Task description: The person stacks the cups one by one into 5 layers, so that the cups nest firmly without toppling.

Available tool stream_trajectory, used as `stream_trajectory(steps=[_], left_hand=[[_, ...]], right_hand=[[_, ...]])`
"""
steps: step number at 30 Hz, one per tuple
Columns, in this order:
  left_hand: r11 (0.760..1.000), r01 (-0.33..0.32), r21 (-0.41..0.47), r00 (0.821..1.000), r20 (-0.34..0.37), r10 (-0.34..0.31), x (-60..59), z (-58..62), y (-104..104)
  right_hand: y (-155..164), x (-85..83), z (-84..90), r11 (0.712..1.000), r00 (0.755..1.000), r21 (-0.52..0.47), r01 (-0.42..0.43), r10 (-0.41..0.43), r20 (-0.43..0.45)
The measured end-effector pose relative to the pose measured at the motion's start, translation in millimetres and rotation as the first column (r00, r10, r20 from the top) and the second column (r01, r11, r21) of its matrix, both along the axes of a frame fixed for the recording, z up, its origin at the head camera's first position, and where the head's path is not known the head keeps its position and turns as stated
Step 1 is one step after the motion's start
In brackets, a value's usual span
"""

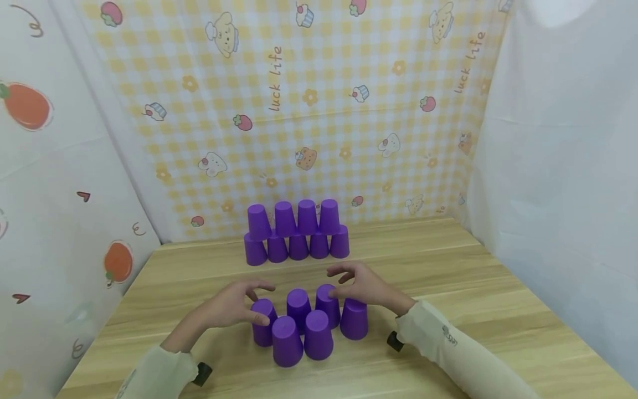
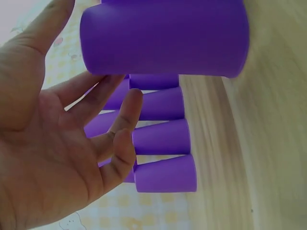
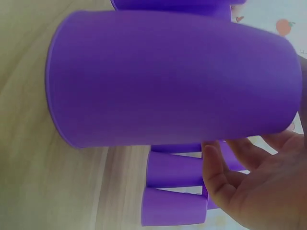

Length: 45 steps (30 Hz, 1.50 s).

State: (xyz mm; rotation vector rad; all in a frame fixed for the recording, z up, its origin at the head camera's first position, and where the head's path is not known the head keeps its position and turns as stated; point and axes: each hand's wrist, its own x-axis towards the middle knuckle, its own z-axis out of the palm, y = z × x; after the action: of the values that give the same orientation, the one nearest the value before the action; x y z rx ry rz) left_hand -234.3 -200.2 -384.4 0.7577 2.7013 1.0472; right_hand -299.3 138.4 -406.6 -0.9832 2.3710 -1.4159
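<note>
hovering at opposite ends of a near cluster of purple cups [image 1: 287, 342], both hands. left hand [image 1: 226, 306]: at the leftmost near cup [image 1: 262, 334], thumb and forefinger held apart, thumb crossing the cup's upper part in the head view; wrist view has the fingers spread, last ones loosely bent. contact: cannot tell. right hand [image 1: 366, 285]: above the rightmost near cup [image 1: 354, 321], hiding part of its top; thumb apart from the loosely bent fingers, tip overlapping the neighbouring cup [image 1: 326, 311]. whether it touches, cannot tell. cluster counts six, all mouth down: two in front, side by side, the other four behind and to the sides. farther back, a two-tier wall [image 1: 298, 246] of matching cups, five below and four on top, also mouth down. everything stands on a wood-grain table [image 1: 408, 255]. pale sleeves [image 1: 463, 352] on both arms, a small black object [image 1: 201, 374] near each wrist. behind, yellow-checked cloth [image 1: 319, 127] with strawberries, cupcakes and "luck life"; whitish cloth [image 1: 558, 166] at either side.
</note>
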Motion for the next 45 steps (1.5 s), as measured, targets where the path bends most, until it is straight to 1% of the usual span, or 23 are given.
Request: stream_trajectory(steps=[4,7,12,16,19,22,27,31,33,34,39,42,44,45], left_hand=[[1.0,0.02,0.008,1.0,0.019,-0.021,3.1,-3.6,-5],[1.0,0.024,0.017,0.999,0.025,-0.024,3.9,-6.6,-7],[1.0,-0.01,0.018,1.0,0.011,0.01,3.6,-11.8,-6],[0.999,-0.048,0.02,0.999,0.004,0.048,2.8,-14.5,-3],[0.996,-0.089,0.022,0.996,-0.003,0.089,0.8,-14.9,3],[0.988,-0.155,0.029,0.988,-0.005,0.155,-0.8,-14.7,9],[0.966,-0.259,0.022,0.966,0.007,0.259,-1.2,-12.7,18],[0.943,-0.331,0.014,0.943,0.027,0.331,-0.6,-10.3,23],[0.934,-0.357,0.014,0.934,0.032,0.357,-0.1,-10.3,23],[0.931,-0.364,0.014,0.931,0.036,0.363,0.3,-10.7,23],[0.931,-0.364,0.018,0.93,0.055,0.363,2.7,-14.0,22],[0.926,-0.376,0.014,0.925,0.063,0.375,4.3,-12.5,22],[0.93,-0.368,0.014,0.929,0.059,0.367,4.9,-11.4,21],[0.934,-0.356,0.015,0.934,0.053,0.355,5.3,-11.4,20]], right_hand=[[-1,2.5,-1.9,1.0,1.0,0.009,-0.025,0.025,-0.006],[-2,5.0,-3.8,0.999,0.999,0.02,-0.036,0.036,0.0],[-4,8.4,-7.0,0.999,0.999,0.035,-0.035,0.034,0.014],[-4,10.0,-7.8,0.999,0.999,0.018,-0.044,0.044,0.0],[-4,10.4,-8.0,0.999,0.999,0.0,-0.043,0.043,-0.021],[-4,9.2,-8.9,0.999,0.998,-0.014,-0.042,0.041,-0.042],[-3,6.7,-9.2,0.999,0.997,-0.018,-0.049,0.048,-0.063],[-3,6.2,-5.3,0.999,0.998,-0.016,-0.031,0.03,-0.046],[-4,6.5,-4.0,0.999,0.999,-0.016,-0.028,0.028,-0.036],[-4,6.6,-3.9,0.999,0.999,-0.015,-0.032,0.031,-0.034],[-6,8.3,-7.7,0.999,0.998,-0.007,-0.043,0.043,-0.035],[-7,8.6,-7.7,0.999,0.999,-0.005,-0.034,0.034,-0.03],[-8,8.5,-7.3,1.0,0.999,-0.008,-0.03,0.03,-0.024],[-8,8.5,-7.3,1.0,0.999,-0.008,-0.028,0.028,-0.016]])
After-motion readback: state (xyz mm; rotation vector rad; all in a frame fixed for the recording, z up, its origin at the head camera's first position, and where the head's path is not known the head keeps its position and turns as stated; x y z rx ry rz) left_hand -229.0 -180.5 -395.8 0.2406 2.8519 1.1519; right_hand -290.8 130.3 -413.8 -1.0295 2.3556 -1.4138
